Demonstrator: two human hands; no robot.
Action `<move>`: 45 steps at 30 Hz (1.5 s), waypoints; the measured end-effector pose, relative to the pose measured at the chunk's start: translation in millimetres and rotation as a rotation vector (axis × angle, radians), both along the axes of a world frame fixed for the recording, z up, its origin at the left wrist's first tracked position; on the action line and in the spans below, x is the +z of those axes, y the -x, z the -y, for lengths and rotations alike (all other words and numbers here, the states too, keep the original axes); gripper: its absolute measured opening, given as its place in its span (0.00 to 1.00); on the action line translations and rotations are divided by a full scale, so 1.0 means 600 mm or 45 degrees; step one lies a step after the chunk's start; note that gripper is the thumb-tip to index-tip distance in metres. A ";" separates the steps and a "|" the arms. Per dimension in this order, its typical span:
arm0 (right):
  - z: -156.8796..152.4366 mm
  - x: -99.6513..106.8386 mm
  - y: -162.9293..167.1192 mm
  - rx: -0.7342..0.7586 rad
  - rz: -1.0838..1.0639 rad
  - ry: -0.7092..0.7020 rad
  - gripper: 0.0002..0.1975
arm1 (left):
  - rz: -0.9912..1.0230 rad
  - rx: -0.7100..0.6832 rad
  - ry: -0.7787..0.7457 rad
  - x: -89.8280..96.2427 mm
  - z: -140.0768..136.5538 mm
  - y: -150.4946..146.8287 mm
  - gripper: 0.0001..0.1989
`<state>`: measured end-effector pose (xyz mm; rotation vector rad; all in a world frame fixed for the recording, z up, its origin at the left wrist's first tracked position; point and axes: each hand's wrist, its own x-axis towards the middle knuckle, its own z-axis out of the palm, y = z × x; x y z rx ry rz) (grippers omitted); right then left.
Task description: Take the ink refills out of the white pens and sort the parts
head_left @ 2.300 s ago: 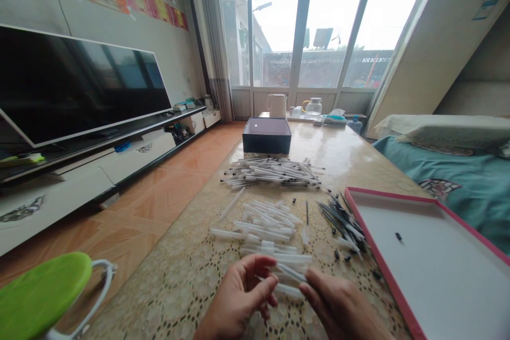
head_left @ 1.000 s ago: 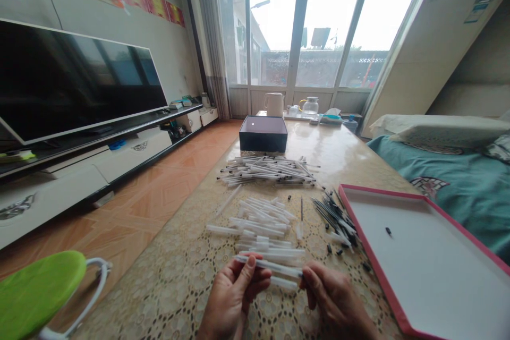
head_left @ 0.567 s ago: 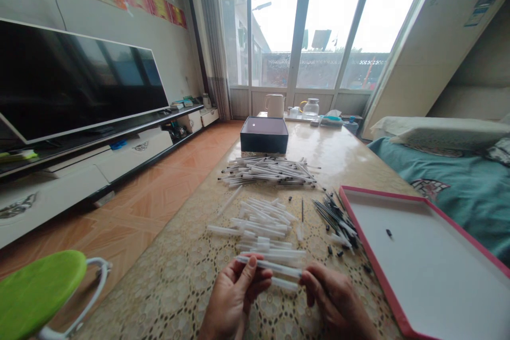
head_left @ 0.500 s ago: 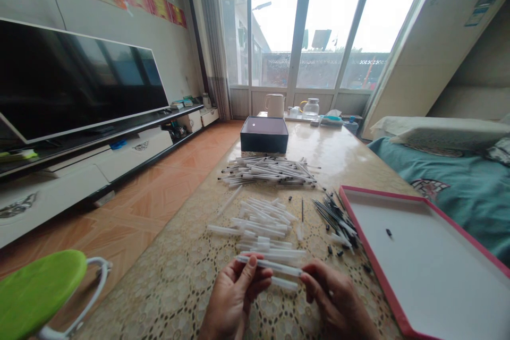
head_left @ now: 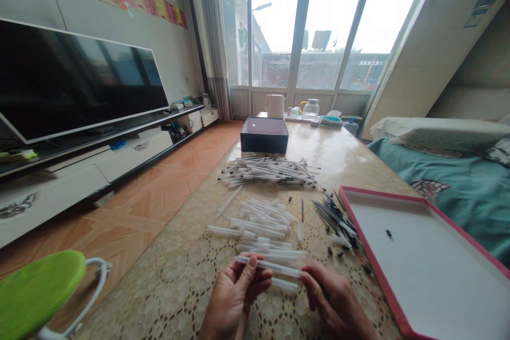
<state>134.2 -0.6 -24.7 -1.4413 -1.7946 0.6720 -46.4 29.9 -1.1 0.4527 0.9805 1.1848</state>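
I see a pink-rimmed tray (head_left: pixel 384 194) holding one black cap (head_left: pixel 389 234), and an open dark box (head_left: pixel 264 142) farther back. A white pen (head_left: pixel 282 268) spans the hands: the left hand (head_left: pixel 233 292), nearly closed, pinches its left end; the right hand (head_left: pixel 333 293) curls its fingertips to the other end, perhaps gripping, I cannot tell.

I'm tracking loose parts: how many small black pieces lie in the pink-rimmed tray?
1 in view: a small black piece on the white bottom of the pink-rimmed tray, toward its left side. The tray runs out of frame, so others may be hidden.
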 end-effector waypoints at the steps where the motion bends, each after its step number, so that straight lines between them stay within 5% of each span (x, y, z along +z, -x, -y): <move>1: 0.000 0.000 -0.001 0.020 0.002 0.006 0.20 | 0.001 0.004 0.000 0.001 0.000 0.000 0.08; 17: 0.000 -0.005 0.000 -0.075 0.005 -0.084 0.14 | 0.010 0.019 0.010 -0.002 -0.003 0.000 0.09; 22: 0.000 -0.004 -0.002 0.000 0.024 -0.080 0.20 | 0.001 0.005 0.011 0.001 -0.001 0.001 0.07; 27: 0.000 -0.002 -0.003 -0.021 -0.007 -0.044 0.13 | 0.008 0.017 0.011 0.000 -0.001 0.001 0.06; 33: -0.001 -0.002 -0.006 0.014 0.056 -0.031 0.20 | 0.002 0.010 0.014 0.000 -0.001 0.002 0.06; 39: -0.001 0.006 -0.006 0.027 0.042 0.025 0.12 | 0.000 0.024 0.015 0.002 -0.001 0.001 0.06; 45: -0.001 0.000 -0.003 0.021 -0.079 -0.026 0.18 | -0.014 0.017 0.021 0.005 0.001 0.001 0.05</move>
